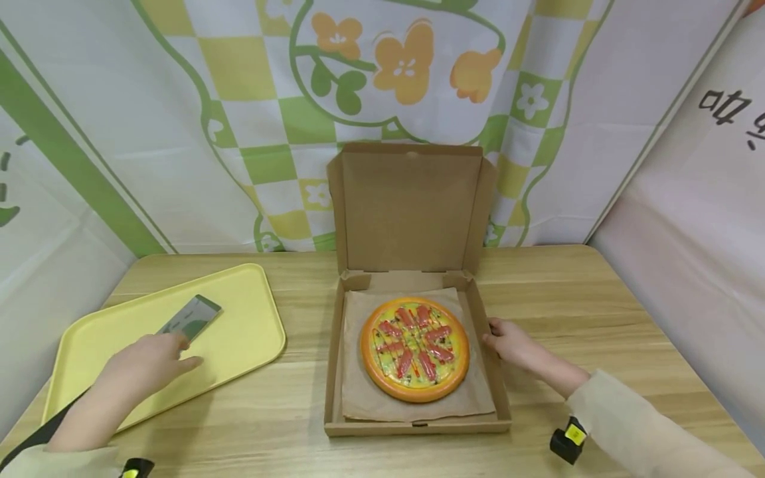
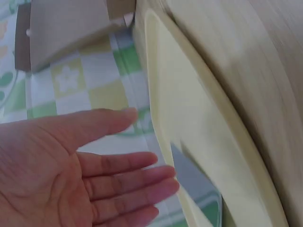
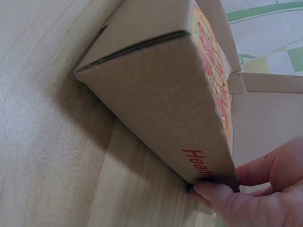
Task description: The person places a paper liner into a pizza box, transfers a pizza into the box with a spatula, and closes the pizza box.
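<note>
An open cardboard pizza box [image 1: 505, 425] stands on the table with its lid raised. Inside, on brown paper, lies a pizza [image 1: 415, 350] with red toppings and an orange crust. My right hand [image 1: 508, 342] pinches the box's right side wall, with fingers on both faces of it in the right wrist view. Over the yellow tray [image 1: 257, 312] at the left is my left hand [image 1: 140, 365], its fingers extended and holding nothing. A flat grey-and-green packet [image 1: 200, 312] lies on that tray just beyond the left fingers, its near end hidden by the hand in the head view.
The wooden table [image 1: 550, 285] carries the tray on the left and the box in the middle. Behind the raised lid hangs a patterned curtain [image 1: 257, 133], and white fabric walls close in both sides.
</note>
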A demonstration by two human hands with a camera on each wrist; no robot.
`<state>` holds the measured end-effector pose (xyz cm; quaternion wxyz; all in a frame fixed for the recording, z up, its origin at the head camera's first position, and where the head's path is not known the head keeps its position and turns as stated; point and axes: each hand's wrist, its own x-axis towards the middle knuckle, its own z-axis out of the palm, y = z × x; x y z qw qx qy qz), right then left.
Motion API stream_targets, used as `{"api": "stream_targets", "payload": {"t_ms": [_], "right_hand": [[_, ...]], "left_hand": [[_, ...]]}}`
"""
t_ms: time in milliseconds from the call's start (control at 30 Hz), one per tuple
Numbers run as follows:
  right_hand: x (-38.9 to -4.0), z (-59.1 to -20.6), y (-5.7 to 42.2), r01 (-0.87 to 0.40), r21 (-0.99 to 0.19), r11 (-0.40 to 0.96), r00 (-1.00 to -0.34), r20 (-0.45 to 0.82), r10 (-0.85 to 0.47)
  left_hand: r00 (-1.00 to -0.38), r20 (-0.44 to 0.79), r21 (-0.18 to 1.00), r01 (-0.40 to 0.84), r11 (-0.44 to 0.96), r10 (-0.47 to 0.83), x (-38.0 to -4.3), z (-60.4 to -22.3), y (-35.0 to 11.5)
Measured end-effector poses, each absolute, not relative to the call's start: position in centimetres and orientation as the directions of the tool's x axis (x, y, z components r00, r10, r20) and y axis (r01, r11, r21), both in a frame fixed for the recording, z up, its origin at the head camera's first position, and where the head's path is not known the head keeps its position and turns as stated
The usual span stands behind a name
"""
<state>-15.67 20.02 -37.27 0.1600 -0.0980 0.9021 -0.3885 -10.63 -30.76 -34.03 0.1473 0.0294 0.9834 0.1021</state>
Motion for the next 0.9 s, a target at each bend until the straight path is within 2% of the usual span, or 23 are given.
{"api": "stream_targets", "payload": {"t_ms": [233,467,900], "right_hand": [[-15.8,-37.1,20.1,-0.076,-0.745,0.663,-0.927,-0.193,-0.323],[-15.8,-36.9,20.0,-0.07,-0.745,0.664,-0.925,-0.2,-0.322],[-16.1,-36.7,20.0,-0.061,-0.731,0.679,-0.924,-0.216,-0.315]], "left_hand": [[-0.964,-0.142,0.361,0.16,0.919,0.224,-11.8,-34.4,-26.4],[-0.951,-0.059,0.492,0.236,0.838,0.303,-13.3,-35.6,-23.0],[-0.942,-0.12,0.707,0.142,0.693,0.315,-15.5,-36.4,-18.9]]}}
